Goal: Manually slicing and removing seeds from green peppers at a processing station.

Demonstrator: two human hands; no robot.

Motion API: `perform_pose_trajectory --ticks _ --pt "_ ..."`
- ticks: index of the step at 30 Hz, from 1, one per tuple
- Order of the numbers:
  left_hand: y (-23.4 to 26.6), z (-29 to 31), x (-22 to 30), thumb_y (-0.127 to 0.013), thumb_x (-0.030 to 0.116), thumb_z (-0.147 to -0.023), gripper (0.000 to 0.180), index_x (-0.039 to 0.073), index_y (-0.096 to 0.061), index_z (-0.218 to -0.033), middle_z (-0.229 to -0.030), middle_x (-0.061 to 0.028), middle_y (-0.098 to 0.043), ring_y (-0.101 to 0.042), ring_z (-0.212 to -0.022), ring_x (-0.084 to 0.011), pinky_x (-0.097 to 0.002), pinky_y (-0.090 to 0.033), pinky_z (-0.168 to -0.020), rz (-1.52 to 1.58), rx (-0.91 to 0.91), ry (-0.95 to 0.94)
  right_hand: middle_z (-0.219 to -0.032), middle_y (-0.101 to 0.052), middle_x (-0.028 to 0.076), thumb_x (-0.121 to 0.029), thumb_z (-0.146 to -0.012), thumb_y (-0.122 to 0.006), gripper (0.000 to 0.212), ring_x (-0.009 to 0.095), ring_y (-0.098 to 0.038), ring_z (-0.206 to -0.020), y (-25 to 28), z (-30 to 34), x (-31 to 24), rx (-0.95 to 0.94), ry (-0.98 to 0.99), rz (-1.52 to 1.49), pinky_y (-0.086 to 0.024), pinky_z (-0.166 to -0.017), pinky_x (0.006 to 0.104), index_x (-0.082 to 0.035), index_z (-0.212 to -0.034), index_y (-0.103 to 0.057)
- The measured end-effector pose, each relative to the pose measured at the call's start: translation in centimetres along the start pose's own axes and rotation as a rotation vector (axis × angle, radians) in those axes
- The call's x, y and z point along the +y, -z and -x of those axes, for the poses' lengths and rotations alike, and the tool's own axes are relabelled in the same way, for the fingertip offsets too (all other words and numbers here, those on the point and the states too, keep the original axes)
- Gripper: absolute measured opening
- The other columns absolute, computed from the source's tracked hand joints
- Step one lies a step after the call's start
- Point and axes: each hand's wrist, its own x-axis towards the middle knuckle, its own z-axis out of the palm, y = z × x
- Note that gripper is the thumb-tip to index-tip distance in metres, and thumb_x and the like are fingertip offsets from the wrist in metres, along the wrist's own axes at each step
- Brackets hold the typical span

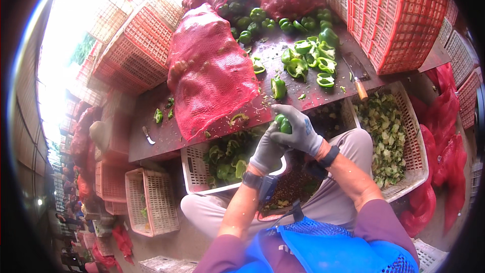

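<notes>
Both my hands wear grey gloves and meet above the near edge of the dark table (308, 98). A green bell pepper (284, 124) sits between them. My left hand (269, 151) grips it from the near left; my right hand (304, 132) wraps over it from the right. Part of the pepper is hidden by the fingers. Just beyond, a cut green pepper (278, 88) stands on the table. Behind that lies a pile of opened bell peppers (308, 55). A wooden-handled knife (360, 89) rests to the right, its blade pointing away from me.
A red mesh sack (207, 71) lies at left, near a small knife (148, 135). Below the table edge, a white crate (189, 172) holds green peppers. Another crate (419, 164), right of my knee, holds pale green scraps. A tall red crate (394, 20) stands on the table's right.
</notes>
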Motion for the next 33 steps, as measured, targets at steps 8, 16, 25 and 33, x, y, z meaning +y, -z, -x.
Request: perform_pose_trajectory --ticks 8,16,25,33 --pt "-1.9 1.5 -0.9 -0.066 0.044 -0.097 0.052 0.014 -0.059 -0.139 -0.125 -0.004 -0.07 -0.068 -0.113 -0.0223 -0.0465 -0.057 -0.094 -0.002 0.178 -0.047 -0.11 -0.071 0.019 -0.022 -0.084 -0.076 0.049 0.033 -0.073 -0.098 -2.5 1.0 -0.3 0.09 -0.242 -0.137 -0.058 -0.086 0.0391 -0.008 -0.13 -0.064" --pt "-2.0 3.2 -0.2 -0.067 0.03 -0.093 0.064 0.013 -0.046 -0.151 -0.132 -0.0046 -0.064 -0.066 -0.114 -0.0206 -0.0391 -0.055 -0.098 -0.163 0.269 -0.284 -0.091 -0.072 0.01 -0.029 -0.088 -0.076 0.042 0.015 -0.067 -0.083 -8.9 1.0 3.3 0.217 -0.563 -0.345 -0.055 -0.079 0.0323 -0.01 -0.125 -0.069" --pt "2.4 10.6 5.7 -0.072 0.005 -0.077 0.086 0.01 -0.039 -0.157 -0.119 -0.0129 -0.066 -0.069 -0.106 -0.0214 -0.0331 -0.057 -0.097 -0.748 0.451 -0.21 -0.091 -0.065 -0.002 -0.023 -0.095 -0.069 0.016 0.009 -0.062 -0.083 -10.6 0.0 5.2 0.33 -0.902 -1.166 -0.052 -0.078 0.029 -0.01 -0.103 -0.071" --pt "2.7 12.5 8.2 -0.074 0.012 -0.078 0.085 0.007 -0.036 -0.154 -0.146 -0.0175 -0.054 -0.058 -0.129 -0.0258 -0.0361 -0.049 -0.11 -0.459 0.15 -0.351 -0.122 -0.066 0.018 -0.031 -0.099 -0.068 0.046 0.026 -0.066 -0.11 -12.6 0.6 5.9 -0.091 -0.51 -0.315 -0.051 -0.098 0.0375 0.001 -0.131 -0.06"
